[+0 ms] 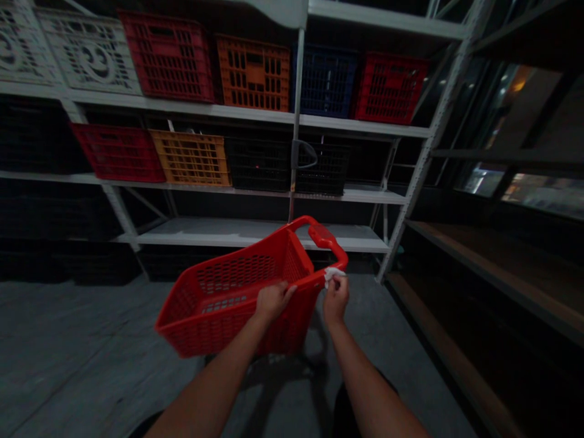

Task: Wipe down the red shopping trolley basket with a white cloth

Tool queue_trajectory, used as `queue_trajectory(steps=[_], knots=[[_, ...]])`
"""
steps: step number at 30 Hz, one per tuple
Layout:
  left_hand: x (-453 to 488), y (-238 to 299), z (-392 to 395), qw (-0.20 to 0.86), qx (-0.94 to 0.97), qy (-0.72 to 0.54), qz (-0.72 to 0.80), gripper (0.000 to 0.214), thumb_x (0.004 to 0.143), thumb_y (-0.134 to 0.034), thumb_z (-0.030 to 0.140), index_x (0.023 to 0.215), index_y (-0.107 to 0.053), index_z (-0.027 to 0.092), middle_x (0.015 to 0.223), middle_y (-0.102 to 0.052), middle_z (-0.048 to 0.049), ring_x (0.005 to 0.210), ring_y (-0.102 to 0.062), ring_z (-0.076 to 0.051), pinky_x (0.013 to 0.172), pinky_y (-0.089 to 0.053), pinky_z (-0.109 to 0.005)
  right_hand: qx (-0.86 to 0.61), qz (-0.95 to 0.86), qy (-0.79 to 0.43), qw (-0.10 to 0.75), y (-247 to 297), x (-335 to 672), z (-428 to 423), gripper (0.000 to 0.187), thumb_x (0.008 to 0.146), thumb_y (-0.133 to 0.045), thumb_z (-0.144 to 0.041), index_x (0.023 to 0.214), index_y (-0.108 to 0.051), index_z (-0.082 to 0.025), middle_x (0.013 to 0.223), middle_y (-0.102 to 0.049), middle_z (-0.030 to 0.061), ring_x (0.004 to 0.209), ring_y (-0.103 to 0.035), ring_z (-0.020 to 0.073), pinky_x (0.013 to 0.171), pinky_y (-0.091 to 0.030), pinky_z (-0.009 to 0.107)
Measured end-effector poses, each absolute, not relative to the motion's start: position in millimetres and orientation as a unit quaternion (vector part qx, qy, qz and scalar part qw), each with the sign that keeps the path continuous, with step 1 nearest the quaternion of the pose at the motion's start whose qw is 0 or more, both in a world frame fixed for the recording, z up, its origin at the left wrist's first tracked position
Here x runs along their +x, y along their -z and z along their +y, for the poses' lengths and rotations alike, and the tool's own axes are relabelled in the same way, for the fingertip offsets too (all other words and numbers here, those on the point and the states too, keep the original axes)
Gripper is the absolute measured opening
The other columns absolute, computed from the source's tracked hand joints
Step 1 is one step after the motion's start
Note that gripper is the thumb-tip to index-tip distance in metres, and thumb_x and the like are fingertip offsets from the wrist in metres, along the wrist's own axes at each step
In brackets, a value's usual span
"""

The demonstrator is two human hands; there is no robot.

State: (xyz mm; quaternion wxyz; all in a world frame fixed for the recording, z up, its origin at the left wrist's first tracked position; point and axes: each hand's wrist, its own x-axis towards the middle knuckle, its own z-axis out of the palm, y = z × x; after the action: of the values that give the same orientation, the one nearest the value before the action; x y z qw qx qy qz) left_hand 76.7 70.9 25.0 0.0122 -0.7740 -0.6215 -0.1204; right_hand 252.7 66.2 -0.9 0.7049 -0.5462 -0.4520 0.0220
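A red plastic shopping cart (219,331) stands in front of me, its basket pointing left and its looped handle (335,248) at the right end. Wrapped over the near rim of the basket is my left hand (272,300), fingers bent on the edge. My right hand (336,299) pinches a crumpled white cloth or tissue (334,274) against the rim where the handle begins. The inside of the cart shows only its perforated walls and floor. The cart's wheels are mostly hidden in shadow below.
Behind the cart runs a white metal shelf rack (255,234) with several crates, among them an orange crate (254,74) and a yellow crate (191,158). Dark shelving (502,274) lines the right side. Grey concrete floor (68,347) lies around the cart.
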Motion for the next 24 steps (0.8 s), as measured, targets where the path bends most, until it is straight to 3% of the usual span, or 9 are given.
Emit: queue_trajectory(steps=[6,8,12,14,19,24], knots=[[75.2,-24.3,66.1,0.008,-0.773,0.130,-0.621,0.061,0.081,-0.014,0.062,0.098,-0.058,0.023,0.086,-0.067,-0.0070,0.081,-0.061,-0.019,0.068,-0.041,-0.027,-0.544,-0.473,0.049,0.691,-32.8,285.7,67.6,0.012,0.077,-0.043,-0.024,0.074,-0.052,-0.017,0.080,-0.053,0.0058,0.078,-0.051,0.0175,0.071,-0.040,0.027],[76.0,-23.9,64.2,0.007,-0.770,0.128,-0.625,0.062,0.080,-0.016,0.063,0.096,-0.059,0.022,0.084,-0.067,-0.0075,0.080,-0.061,-0.021,0.068,-0.041,-0.028,-0.562,-0.551,0.039,0.616,-59.4,309.2,78.4,0.011,0.073,-0.047,-0.022,0.069,-0.056,-0.016,0.079,-0.057,0.0057,0.076,-0.053,0.0172,0.068,-0.040,0.025],[78.1,-23.5,59.2,0.010,-0.761,0.119,-0.637,0.065,0.079,-0.014,0.065,0.086,-0.061,0.020,0.081,-0.067,-0.0084,0.079,-0.062,-0.021,0.067,-0.041,-0.028,-0.606,-0.738,-0.007,0.296,-108.7,330.6,109.0,0.012,0.068,-0.051,-0.013,0.064,-0.062,-0.016,0.066,-0.061,0.0034,0.064,-0.054,0.0147,0.060,-0.035,0.022],[79.0,-23.3,57.1,0.013,-0.762,0.120,-0.636,0.065,0.079,-0.013,0.064,0.086,-0.060,0.020,0.081,-0.067,-0.0085,0.079,-0.062,-0.021,0.066,-0.041,-0.028,-0.589,-0.787,0.005,0.184,-124.0,324.7,124.1,0.013,0.068,-0.051,-0.012,0.065,-0.064,-0.015,0.068,-0.063,0.0047,0.064,-0.055,0.0146,0.059,-0.034,0.022],[80.6,-23.4,56.3,0.019,-0.770,0.122,-0.626,0.065,0.082,-0.007,0.058,0.089,-0.059,0.020,0.083,-0.067,-0.0099,0.079,-0.063,-0.023,0.064,-0.043,-0.030,-0.550,-0.827,0.005,0.115,-137.5,306.8,144.2,0.016,0.073,-0.049,-0.016,0.076,-0.065,-0.016,0.078,-0.064,0.0041,0.066,-0.055,0.0142,0.059,-0.034,0.022],[80.0,-23.2,57.9,0.012,-0.767,0.124,-0.629,0.064,0.083,-0.008,0.058,0.089,-0.059,0.019,0.084,-0.067,-0.0109,0.079,-0.063,-0.023,0.066,-0.043,-0.031,-0.548,-0.836,-0.006,0.024,-136.4,314.3,137.8,0.011,0.062,-0.056,-0.009,0.059,-0.064,-0.017,0.061,-0.061,0.0038,0.060,-0.055,0.0156,0.058,-0.035,0.023]])
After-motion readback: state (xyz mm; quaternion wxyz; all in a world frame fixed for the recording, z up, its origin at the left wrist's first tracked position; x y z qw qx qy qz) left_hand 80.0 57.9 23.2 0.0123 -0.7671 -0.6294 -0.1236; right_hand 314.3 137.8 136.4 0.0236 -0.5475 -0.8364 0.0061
